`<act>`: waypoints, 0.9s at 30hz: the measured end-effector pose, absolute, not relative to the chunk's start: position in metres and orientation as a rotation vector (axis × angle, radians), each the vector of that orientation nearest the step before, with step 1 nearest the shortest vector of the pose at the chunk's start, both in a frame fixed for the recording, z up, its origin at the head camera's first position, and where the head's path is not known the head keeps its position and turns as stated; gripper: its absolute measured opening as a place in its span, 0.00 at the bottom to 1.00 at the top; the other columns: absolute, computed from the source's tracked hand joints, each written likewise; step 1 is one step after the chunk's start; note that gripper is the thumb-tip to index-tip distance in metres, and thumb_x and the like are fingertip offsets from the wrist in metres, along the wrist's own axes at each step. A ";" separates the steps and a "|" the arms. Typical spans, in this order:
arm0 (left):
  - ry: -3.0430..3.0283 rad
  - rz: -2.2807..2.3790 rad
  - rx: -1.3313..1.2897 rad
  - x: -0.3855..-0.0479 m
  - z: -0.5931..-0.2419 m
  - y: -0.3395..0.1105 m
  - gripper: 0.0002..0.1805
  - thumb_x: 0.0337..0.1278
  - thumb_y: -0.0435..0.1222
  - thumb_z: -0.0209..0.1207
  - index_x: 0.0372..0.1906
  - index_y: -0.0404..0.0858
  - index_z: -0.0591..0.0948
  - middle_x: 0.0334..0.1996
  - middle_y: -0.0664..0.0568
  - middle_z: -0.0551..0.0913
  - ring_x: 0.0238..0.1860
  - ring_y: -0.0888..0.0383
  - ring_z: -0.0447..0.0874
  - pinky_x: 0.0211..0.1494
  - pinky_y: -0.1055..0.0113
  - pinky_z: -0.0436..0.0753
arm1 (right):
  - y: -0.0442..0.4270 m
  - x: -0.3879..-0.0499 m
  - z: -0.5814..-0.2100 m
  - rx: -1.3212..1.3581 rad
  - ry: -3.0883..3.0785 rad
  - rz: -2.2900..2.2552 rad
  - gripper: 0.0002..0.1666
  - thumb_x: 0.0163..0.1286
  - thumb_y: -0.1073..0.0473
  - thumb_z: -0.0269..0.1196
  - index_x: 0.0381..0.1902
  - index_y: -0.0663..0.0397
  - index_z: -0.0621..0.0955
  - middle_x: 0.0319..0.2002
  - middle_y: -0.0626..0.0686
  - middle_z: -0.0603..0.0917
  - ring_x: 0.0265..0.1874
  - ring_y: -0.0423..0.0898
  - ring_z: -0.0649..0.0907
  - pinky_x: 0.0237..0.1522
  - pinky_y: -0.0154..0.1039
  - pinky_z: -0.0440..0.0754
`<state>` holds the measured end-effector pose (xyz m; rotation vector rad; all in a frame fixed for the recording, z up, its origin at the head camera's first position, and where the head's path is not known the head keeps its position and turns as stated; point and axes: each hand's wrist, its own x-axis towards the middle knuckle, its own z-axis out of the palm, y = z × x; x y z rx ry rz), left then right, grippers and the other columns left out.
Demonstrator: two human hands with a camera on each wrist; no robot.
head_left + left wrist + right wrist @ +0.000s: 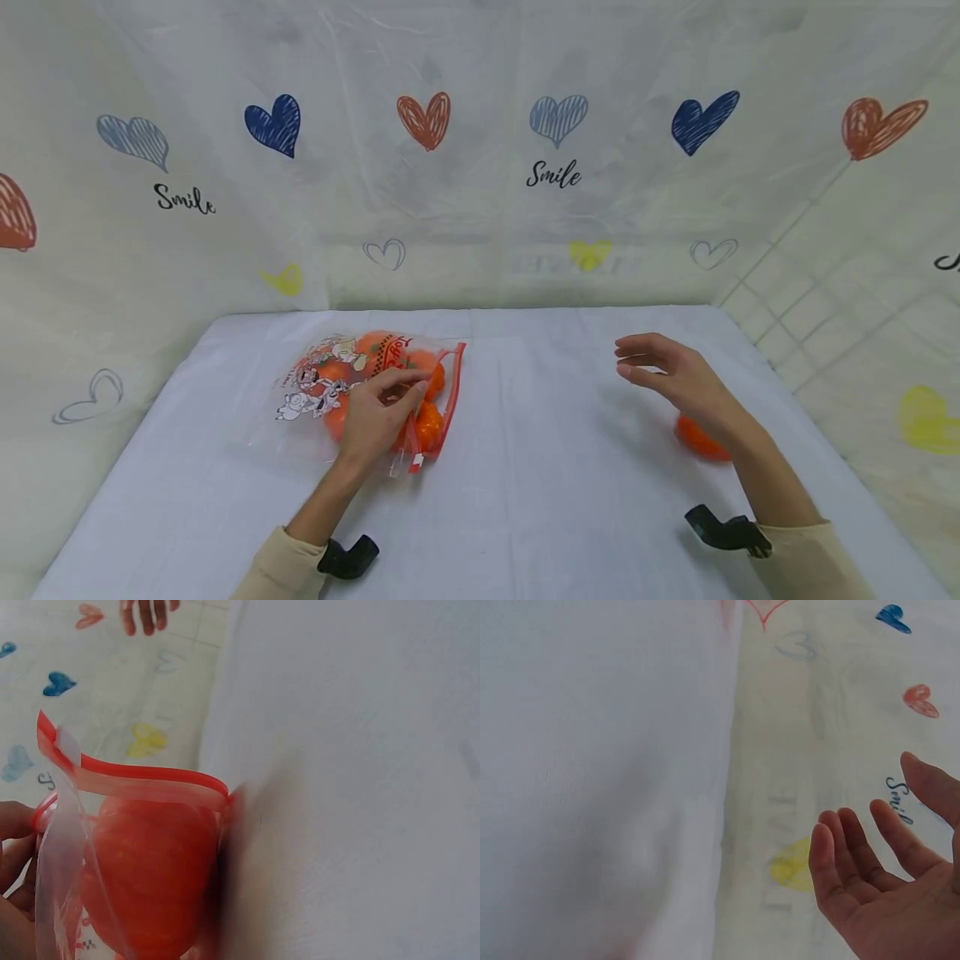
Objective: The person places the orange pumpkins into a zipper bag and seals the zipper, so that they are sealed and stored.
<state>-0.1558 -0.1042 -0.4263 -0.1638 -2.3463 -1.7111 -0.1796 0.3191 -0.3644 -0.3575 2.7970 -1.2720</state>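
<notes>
A clear zip bag (309, 406) with a red zip edge and printed cartoon figures lies at the left of the table. Several orange, rounded fruit-like things (429, 427) show through its plastic. My left hand (378, 417) pinches the bag's plastic near the zip end; the left wrist view shows the fingers at the film beside a reddish-orange thing (154, 877). Over the right side of the table hovers my right hand (671, 371), its fingers loosely bent around nothing. Another orange round thing (697, 440) lies beneath the right wrist, partly hidden by it.
A white cloth covers the table (540, 467), which narrows toward its back edge. Behind and beside it hangs a pale sheet (480, 208) printed with hearts and the word "Smile". Black wrist mounts (348, 557) sit at both beige sleeves.
</notes>
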 end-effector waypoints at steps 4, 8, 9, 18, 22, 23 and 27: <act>-2.347 -1.702 -0.166 -0.156 -0.426 -0.104 0.11 0.67 0.40 0.68 0.52 0.47 0.90 0.50 0.51 0.90 0.45 0.54 0.81 0.46 0.77 0.83 | 0.328 -0.179 -0.363 -0.348 2.817 -1.248 0.26 0.75 0.41 0.63 0.67 0.39 0.77 0.63 0.49 0.83 0.54 0.23 0.81 0.52 0.20 0.78; -2.342 -1.700 -0.175 -0.156 -0.427 -0.104 0.11 0.66 0.40 0.68 0.51 0.47 0.90 0.50 0.51 0.90 0.45 0.54 0.82 0.46 0.76 0.83 | 0.336 -0.178 -0.362 -0.351 2.833 -1.234 0.26 0.76 0.43 0.64 0.68 0.41 0.77 0.63 0.49 0.82 0.52 0.21 0.81 0.51 0.20 0.79; -2.341 -1.700 -0.176 -0.156 -0.426 -0.104 0.11 0.66 0.40 0.68 0.51 0.47 0.90 0.50 0.51 0.90 0.45 0.54 0.82 0.46 0.76 0.83 | 0.339 -0.178 -0.362 -0.352 2.837 -1.232 0.26 0.76 0.44 0.64 0.68 0.41 0.77 0.63 0.49 0.82 0.52 0.21 0.81 0.51 0.20 0.79; -2.337 -1.706 -0.184 -0.155 -0.425 -0.103 0.11 0.67 0.40 0.68 0.51 0.46 0.90 0.50 0.51 0.90 0.45 0.54 0.82 0.46 0.76 0.82 | 0.361 -0.174 -0.361 -0.316 2.841 -1.258 0.28 0.75 0.46 0.65 0.69 0.44 0.76 0.58 0.33 0.82 0.51 0.19 0.81 0.48 0.23 0.82; -2.343 -1.704 -0.181 -0.155 -0.426 -0.103 0.11 0.67 0.40 0.68 0.51 0.47 0.90 0.50 0.51 0.90 0.45 0.54 0.81 0.47 0.76 0.82 | 0.371 -0.172 -0.362 -0.327 2.825 -1.290 0.29 0.76 0.48 0.65 0.70 0.47 0.74 0.56 0.29 0.80 0.51 0.19 0.81 0.47 0.24 0.84; -2.345 -1.704 -0.178 -0.155 -0.426 -0.104 0.11 0.67 0.40 0.68 0.51 0.47 0.90 0.50 0.51 0.90 0.46 0.54 0.81 0.47 0.76 0.82 | 0.373 -0.172 -0.362 -0.322 2.824 -1.294 0.29 0.76 0.48 0.65 0.70 0.48 0.74 0.56 0.28 0.80 0.50 0.19 0.81 0.47 0.24 0.83; -2.346 -1.710 -0.167 -0.154 -0.426 -0.104 0.11 0.67 0.40 0.68 0.52 0.47 0.90 0.50 0.51 0.90 0.45 0.54 0.81 0.46 0.76 0.83 | 0.382 -0.170 -0.364 -0.298 2.844 -1.274 0.29 0.75 0.48 0.65 0.70 0.47 0.74 0.55 0.26 0.80 0.51 0.19 0.81 0.46 0.22 0.81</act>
